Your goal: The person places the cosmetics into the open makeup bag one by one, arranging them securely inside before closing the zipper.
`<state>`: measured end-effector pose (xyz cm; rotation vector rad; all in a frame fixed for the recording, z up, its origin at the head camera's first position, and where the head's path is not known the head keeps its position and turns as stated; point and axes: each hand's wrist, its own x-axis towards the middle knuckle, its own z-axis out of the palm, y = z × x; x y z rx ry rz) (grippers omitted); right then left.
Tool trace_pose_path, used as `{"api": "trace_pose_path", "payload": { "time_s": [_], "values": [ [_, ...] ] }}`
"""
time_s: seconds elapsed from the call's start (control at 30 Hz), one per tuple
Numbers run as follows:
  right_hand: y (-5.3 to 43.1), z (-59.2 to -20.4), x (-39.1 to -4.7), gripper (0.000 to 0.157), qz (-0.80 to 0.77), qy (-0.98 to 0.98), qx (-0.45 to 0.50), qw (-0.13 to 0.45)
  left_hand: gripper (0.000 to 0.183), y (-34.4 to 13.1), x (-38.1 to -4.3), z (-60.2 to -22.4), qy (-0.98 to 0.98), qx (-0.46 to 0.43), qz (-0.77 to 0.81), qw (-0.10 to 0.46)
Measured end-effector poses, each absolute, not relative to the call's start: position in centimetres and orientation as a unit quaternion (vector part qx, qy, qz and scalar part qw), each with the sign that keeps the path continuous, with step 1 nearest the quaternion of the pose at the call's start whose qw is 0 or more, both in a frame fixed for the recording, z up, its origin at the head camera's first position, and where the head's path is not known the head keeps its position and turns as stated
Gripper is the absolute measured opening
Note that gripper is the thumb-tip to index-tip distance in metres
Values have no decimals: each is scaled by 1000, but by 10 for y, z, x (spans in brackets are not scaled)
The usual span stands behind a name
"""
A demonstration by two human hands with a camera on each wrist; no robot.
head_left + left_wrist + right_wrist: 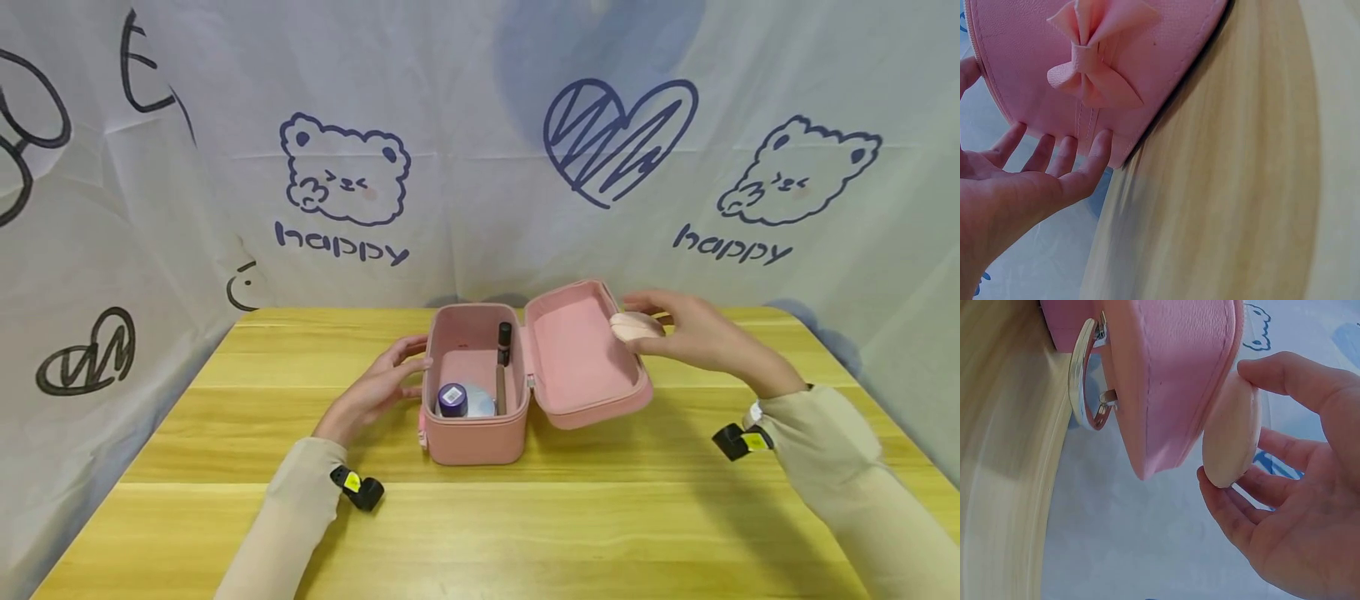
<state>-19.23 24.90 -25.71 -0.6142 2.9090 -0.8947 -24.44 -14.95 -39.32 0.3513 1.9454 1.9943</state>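
A pink cosmetic case (477,442) stands on the table with its lid (581,350) swung out to the right. My left hand (382,379) touches the case's left side, fingertips against the wall below a pink bow (1085,65) and thumb near the rim. In my right hand (693,333) a pale peach powder puff (1232,434), round and flat, is pinched between thumb and fingers, right beside the lid's edge. Inside the case are a purple-lidded jar (452,400), a pale round item (480,402), a black tube (504,343) and a brown stick (501,390).
A metal ring handle (1079,375) sticks out from the lid's outer face. The wooden table (480,533) ends at a white cloth (465,167) with bear and heart drawings. A small black camera is strapped on each sleeve.
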Motion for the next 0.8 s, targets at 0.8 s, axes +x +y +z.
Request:
{"api": "trace_pose_path", "payload": {
  "time_s": [0.8],
  "values": [
    [211, -253, -203, 56, -250, 936, -248, 16, 61, -150, -244, -391, 683, 118, 700, 171]
  ]
}}
